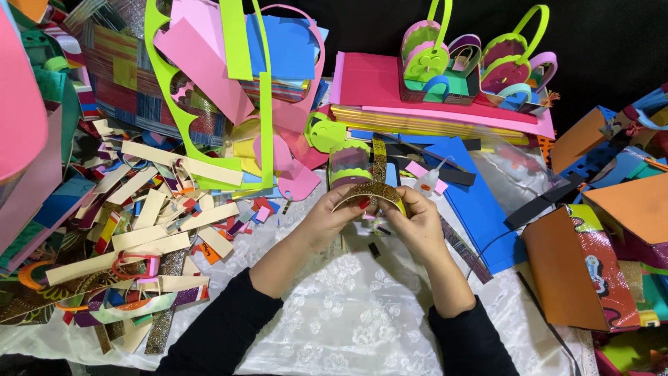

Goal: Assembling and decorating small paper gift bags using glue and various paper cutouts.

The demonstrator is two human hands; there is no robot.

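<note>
White lace tablecloth (348,313) covers the work surface. Left of centre: large heap of paper scraps (139,230). Behind the hands: stack of foam sheets (431,104) carrying small paper baskets (473,66). Right: blue sheet (480,202). Left hand (334,219) and right hand (417,219) both pinch a curved gold patterned strip (369,191), held above the cloth at centre, fingers closed on its ends. Small glue bottle (430,181) lies just behind the right hand.
</note>
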